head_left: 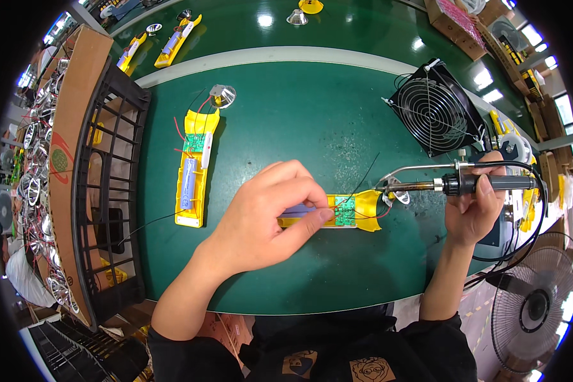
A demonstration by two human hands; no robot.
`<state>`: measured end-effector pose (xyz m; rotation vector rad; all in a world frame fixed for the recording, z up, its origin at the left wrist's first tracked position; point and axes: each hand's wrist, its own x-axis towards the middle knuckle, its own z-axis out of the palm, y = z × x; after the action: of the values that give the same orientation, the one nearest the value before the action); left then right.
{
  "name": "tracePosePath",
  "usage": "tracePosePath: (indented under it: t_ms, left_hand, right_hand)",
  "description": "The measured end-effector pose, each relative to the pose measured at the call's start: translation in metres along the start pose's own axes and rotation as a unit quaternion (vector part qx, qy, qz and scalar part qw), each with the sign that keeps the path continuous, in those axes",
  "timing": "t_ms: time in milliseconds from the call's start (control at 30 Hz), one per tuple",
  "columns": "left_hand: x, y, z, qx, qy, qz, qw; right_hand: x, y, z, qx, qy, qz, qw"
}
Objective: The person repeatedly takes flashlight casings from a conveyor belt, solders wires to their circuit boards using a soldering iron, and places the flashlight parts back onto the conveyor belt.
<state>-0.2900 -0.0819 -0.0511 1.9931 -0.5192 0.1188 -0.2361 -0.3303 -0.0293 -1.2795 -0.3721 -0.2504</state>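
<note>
My left hand (258, 219) reaches over a yellow plastic flashlight housing (368, 221) lying crosswise on the table, thumb and forefinger pinched on what looks like a thin red wire beside the green circuit board (345, 213). Part of a blue battery (296, 211) shows under the fingers. My right hand (472, 213) grips a soldering iron (452, 184) with a curved solder feed tube (420, 168). Its tip points left, close to the housing's flared end and a small reflector cup (398, 194). Whether the tip touches anything I cannot tell.
To the left lies a second yellow housing (183, 213) with its reflector (224, 96). A black crate (118, 191) and a cardboard box (76, 159) of reflectors border that side. A black fan (434, 108) stands back right; cables (542, 216) hang by my right hand.
</note>
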Motion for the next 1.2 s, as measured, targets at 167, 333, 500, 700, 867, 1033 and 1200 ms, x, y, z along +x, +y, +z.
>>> tracePosePath:
  t_ms: [167,333,500,700,867,1033,1200]
  left_hand:
    - [-0.001,0.005,-0.019,-0.017,0.011,-0.096,0.995]
    - [-0.004,0.005,-0.022,-0.108,-0.014,-0.164,0.98]
    - [-0.004,0.003,-0.012,-0.013,-0.086,-0.144,0.986]
    - [-0.002,0.008,-0.007,0.115,-0.092,-0.116,0.982]
    - [0.0,0.003,0.0,0.096,-0.081,0.015,0.992]
    - [0.001,-0.002,0.004,0.118,-0.063,0.07,0.989]
    - [-0.003,-0.009,0.015,0.14,-0.041,0.129,0.981]
  right_hand:
    - [0.001,0.001,0.0,0.0,-0.001,0.0,1.0]
    - [0.0,0.001,0.0,0.003,-0.002,-0.003,1.0]
    - [0.0,0.0,0.0,-0.006,0.0,-0.004,1.0]
    - [0.001,0.0,0.002,-0.009,0.007,-0.007,1.0]
    - [0.001,0.0,-0.007,0.016,-0.02,-0.015,1.0]
    - [0.0,0.001,-0.006,0.0,-0.007,-0.014,1.0]
    - [-0.005,0.001,-0.009,-0.036,-0.034,0.01,0.999]
